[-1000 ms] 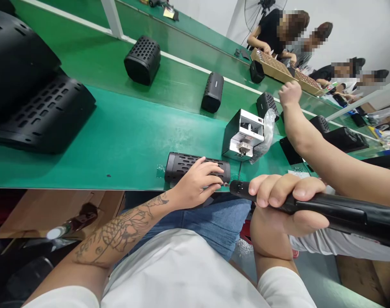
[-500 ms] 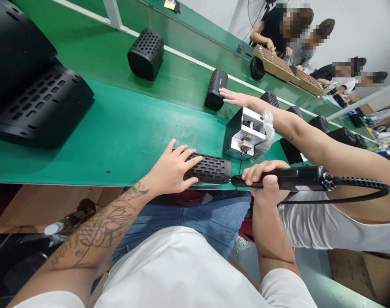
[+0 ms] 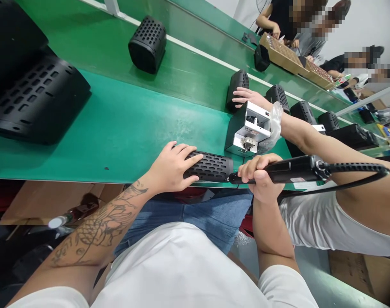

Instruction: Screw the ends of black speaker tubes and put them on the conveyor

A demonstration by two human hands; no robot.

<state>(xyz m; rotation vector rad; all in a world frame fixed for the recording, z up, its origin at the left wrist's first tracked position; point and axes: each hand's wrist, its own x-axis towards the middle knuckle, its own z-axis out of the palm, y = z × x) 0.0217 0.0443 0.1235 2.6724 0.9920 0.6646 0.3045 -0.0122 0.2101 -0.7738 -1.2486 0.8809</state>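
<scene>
My left hand (image 3: 174,167) lies over the left end of a black perforated speaker housing (image 3: 214,167), which rests on its side at the bench's near edge. Its fingers are spread across the top, with the thumb along the near side. My right hand (image 3: 262,175) is wrapped around a black electric screwdriver (image 3: 294,169), held nearly level with its cord trailing right. The screwdriver's tip meets the housing's right end. Just behind stands a small silver-and-black screw feeder (image 3: 248,130) with clear plastic at its side.
A co-worker's hand (image 3: 251,97) reaches in from the right, touching a black speaker (image 3: 235,87) beyond the screw feeder. Another speaker (image 3: 148,45) stands further left on the green bench (image 3: 133,124). Large black housings (image 3: 43,102) sit at far left. Several people work across the line.
The co-worker's hand has shifted slightly right, and the speaker by it now shows its perforated side. The view has tilted a little; my hands keep their hold on the housing and screwdriver.
</scene>
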